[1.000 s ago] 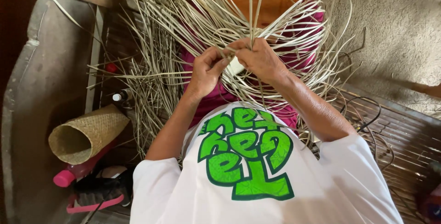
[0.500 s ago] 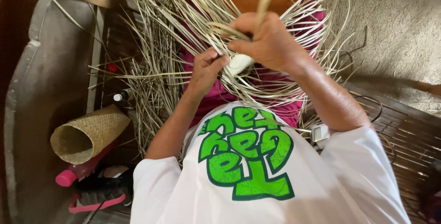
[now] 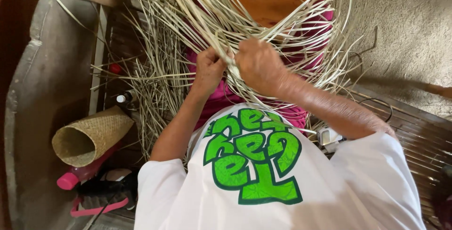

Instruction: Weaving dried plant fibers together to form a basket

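Pale straw strips (image 3: 263,18) fan out from both hands, apparently pinched.

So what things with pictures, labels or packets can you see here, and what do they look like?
Printed design: middle of the white shirt's front, chunky bright green shapes with dark outlines.
Pink bottle: lower left, lying under the woven cone basket; label not visible.
Small bottle: left of the straw strips, white cap, too small to tell.
No signs or screens.

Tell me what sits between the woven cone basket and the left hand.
In the head view, between woven cone basket and left hand lie loose pale straw strips and a small white-capped bottle.
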